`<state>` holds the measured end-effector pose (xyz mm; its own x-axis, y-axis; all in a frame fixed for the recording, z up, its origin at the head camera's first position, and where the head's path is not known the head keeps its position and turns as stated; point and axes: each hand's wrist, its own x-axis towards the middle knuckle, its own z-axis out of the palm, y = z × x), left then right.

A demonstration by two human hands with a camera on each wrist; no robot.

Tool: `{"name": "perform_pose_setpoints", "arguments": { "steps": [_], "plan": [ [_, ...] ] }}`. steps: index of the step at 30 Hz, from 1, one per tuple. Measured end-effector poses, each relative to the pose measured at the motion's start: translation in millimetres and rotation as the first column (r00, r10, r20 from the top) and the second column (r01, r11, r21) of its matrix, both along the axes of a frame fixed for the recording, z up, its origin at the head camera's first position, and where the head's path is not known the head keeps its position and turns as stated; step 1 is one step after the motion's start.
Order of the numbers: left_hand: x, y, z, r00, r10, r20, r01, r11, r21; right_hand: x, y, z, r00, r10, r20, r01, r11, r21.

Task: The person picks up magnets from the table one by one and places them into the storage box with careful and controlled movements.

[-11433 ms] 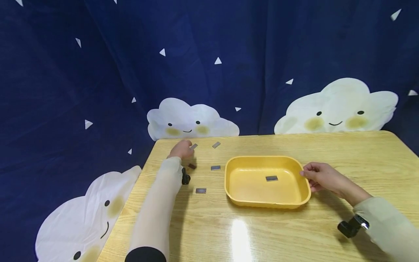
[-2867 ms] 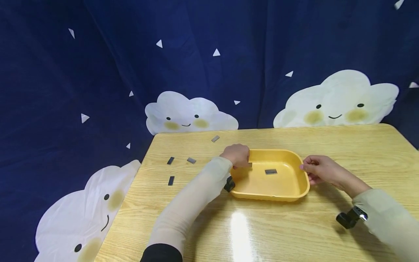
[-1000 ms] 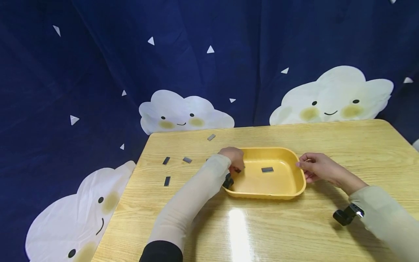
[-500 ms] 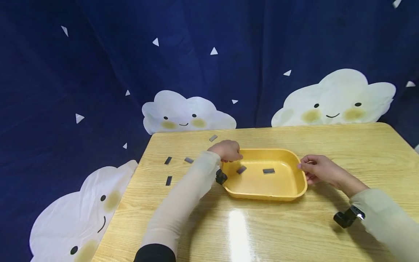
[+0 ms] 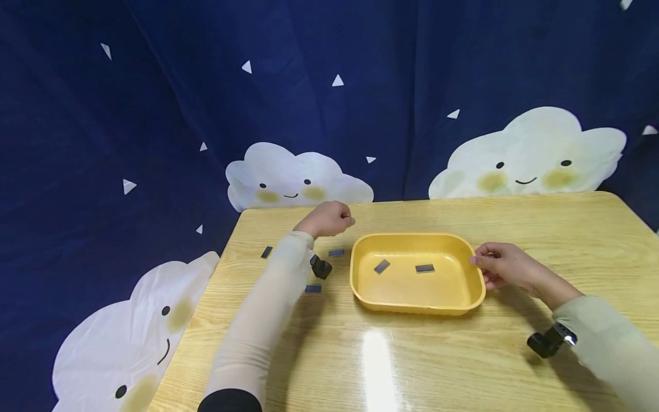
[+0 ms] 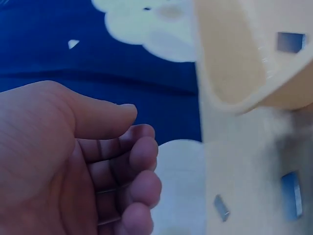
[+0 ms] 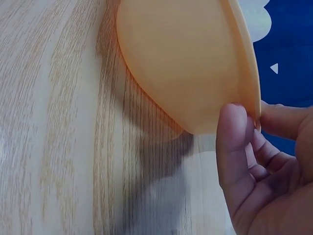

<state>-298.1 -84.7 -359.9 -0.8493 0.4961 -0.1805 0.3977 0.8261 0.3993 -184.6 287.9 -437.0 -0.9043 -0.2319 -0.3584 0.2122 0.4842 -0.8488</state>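
Observation:
The yellow plastic tray (image 5: pixel 418 309) sits on the table, with two small dark flat rectangular blocks inside, a left block (image 5: pixel 382 266) and a right block (image 5: pixel 424 268). At its right end my right hand (image 5: pixel 507 269) pinches the rim (image 7: pixel 254 73) between thumb and fingers. My left hand (image 5: pixel 328 219) is in the air beyond the tray's left back corner, fingers loosely bent around nothing, as the left wrist view confirms. Similar blocks lie on the table: one near the tray (image 5: pixel 336 252), one nearer the front (image 5: pixel 313 289) and one farther left (image 5: pixel 266 252). My left hand and arm hide others.
The wooden table (image 5: pixel 437 366) ends at the back against a dark blue curtain (image 5: pixel 309 103) with white clouds. My left sleeve (image 5: pixel 257 326) crosses the left part of the table. A black camera (image 5: pixel 321 267) is strapped to my left wrist.
A second block now lies in the tray, released by my left hand. That hand has since risen out and moved back and left. My right hand stays on the rim.

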Motion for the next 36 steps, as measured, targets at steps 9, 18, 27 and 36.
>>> {"name": "perform_pose_setpoints", "arguments": {
  "steps": [9, 18, 27, 36],
  "plan": [
    [-2.9, -15.9, 14.1, 0.997, 0.044, -0.062, -0.041, 0.998, 0.051, 0.1, 0, -1.2, 1.000, -0.001, -0.004, 0.001, 1.000, 0.004],
    [-16.5, -30.4, -23.9, 0.987, 0.127, -0.095, -0.123, 0.991, 0.045, -0.4, 1, -2.7, 1.000, -0.002, -0.012, 0.002, 1.000, -0.002],
    [-35.0, -42.0, -69.7, 0.956, 0.282, -0.085, -0.279, 0.959, 0.049, -0.9, 3, -3.2, 1.000, -0.002, -0.013, 0.003, 1.000, 0.025],
    [-44.6, -26.3, -90.7, 0.970, 0.238, -0.054, -0.244, 0.941, -0.234, 2.0, 1, -1.4, 1.000, -0.001, -0.021, 0.002, 1.000, 0.002]
  ]
}}
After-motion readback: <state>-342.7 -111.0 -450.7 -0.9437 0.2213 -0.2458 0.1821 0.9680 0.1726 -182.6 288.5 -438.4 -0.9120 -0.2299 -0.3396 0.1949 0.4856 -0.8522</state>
